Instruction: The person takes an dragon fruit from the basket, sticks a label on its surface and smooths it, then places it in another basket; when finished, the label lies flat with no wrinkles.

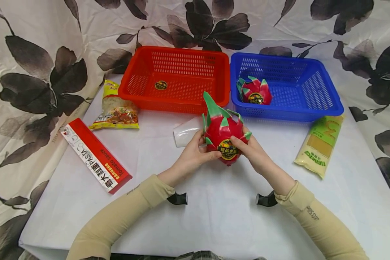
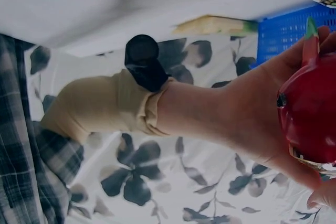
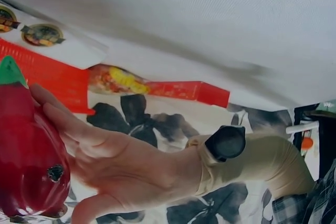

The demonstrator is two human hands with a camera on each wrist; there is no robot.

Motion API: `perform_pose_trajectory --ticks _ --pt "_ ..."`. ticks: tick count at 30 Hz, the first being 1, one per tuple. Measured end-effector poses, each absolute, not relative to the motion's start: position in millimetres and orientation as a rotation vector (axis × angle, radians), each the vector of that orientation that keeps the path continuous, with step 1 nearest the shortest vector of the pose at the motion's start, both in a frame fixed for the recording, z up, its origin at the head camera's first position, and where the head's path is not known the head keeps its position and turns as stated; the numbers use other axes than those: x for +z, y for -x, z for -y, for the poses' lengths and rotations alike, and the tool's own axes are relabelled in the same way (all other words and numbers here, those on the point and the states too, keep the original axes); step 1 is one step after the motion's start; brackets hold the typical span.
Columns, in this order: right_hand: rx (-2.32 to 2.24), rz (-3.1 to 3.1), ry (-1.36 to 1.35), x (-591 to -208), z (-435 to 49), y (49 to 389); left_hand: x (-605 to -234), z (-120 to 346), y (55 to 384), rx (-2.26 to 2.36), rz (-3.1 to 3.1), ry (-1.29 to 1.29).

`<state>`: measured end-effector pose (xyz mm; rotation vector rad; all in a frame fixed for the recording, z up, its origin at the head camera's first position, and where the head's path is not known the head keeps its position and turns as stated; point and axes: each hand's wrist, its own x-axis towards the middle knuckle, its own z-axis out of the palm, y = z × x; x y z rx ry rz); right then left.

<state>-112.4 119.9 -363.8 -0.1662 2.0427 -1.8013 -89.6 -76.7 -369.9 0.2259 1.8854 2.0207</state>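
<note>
Both hands hold a red dragon fruit [image 1: 219, 131] with green leaf tips above the table, its long leaf pointing up. My left hand [image 1: 195, 151] grips its left side, thumb along the front by a round black-and-gold sticker [image 1: 226, 149]. From the right, my right hand [image 1: 254, 148] holds the fruit, with the thumb on the sticker's upper right edge. The left wrist view shows the right hand [image 2: 247, 108] against the fruit; the right wrist view shows the left hand [image 3: 126, 163]. Fingers behind the fruit are partly hidden.
A red basket [image 1: 178, 103] has a round sticker showing inside. A second dragon fruit [image 1: 256, 92] lies in the blue basket [image 1: 289, 113]. Around them are a noodle bag [image 1: 117, 106], a pasta box [image 1: 95, 155], a yellow-green pasta packet [image 1: 320, 144] and a white sticker sheet [image 1: 186, 133].
</note>
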Motion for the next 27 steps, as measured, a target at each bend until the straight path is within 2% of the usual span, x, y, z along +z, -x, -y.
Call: perform_pose_trajectory --ticks 11,27 --pt "-1.921 -1.954 0.038 -355 -122 114 -372 73 94 1.922 -1.947 -0.311" --pt "-1.759 -2.391 -0.021 -348 -136 115 -376 62 120 1.253 -2.519 -0.490"
